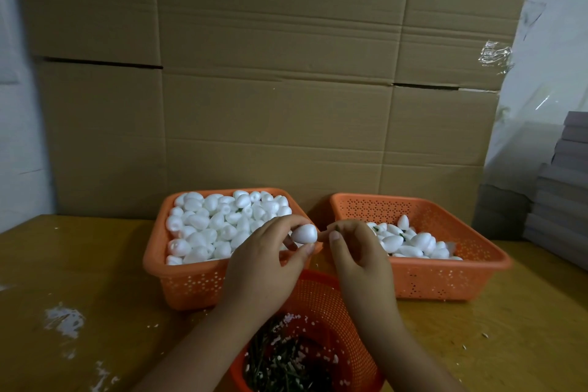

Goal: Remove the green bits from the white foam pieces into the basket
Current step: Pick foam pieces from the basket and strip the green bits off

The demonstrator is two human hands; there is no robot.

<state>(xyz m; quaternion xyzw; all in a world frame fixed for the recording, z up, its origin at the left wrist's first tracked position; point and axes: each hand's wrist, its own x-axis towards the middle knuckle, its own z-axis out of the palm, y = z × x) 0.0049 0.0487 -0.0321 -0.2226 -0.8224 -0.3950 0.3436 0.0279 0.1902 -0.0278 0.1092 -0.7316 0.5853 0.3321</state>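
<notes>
Two hands meet at frame centre: the left hand (267, 259) grips a white egg-shaped foam piece (304, 233). The right hand (356, 251) pinches a thin green bit (336, 227) above the round orange mesh basket (321, 302).

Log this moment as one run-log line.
left hand holds foam piece | right hand pinches green bit | round basket below

Packing workshop, stacked cardboard cartons (286, 73), sorting baskets (445, 277), scuffed worktable (79, 280)

Foam egg (304, 233) between two hands
</notes>
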